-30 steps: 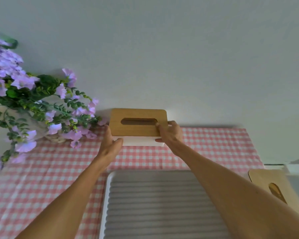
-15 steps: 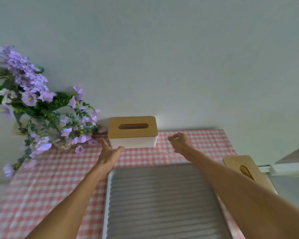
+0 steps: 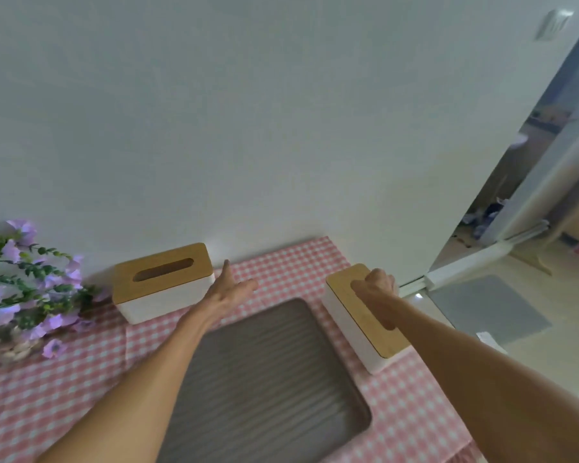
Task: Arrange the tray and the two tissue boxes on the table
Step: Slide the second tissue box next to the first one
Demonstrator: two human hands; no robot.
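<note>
A white tissue box with a slotted wooden lid [image 3: 163, 282] stands at the back of the table against the wall. My left hand [image 3: 229, 289] hovers open just right of it, fingers spread, touching nothing. A second tissue box of the same kind [image 3: 365, 332] lies along the table's right edge. My right hand [image 3: 378, 284] rests on its far end with the fingers curled over the lid's edge. The grey ribbed tray [image 3: 264, 379] lies flat between the two boxes, under my forearms.
A pink checked cloth [image 3: 64, 396] covers the table. A basket of purple flowers [image 3: 30, 295] fills the back left corner beside the first box. The white wall runs right behind. The table's right edge drops to a floor and doorway [image 3: 515, 295].
Both hands let go of the first box, which now stands by the wall. My right hand swung right onto the second box. The view turned to the right.
</note>
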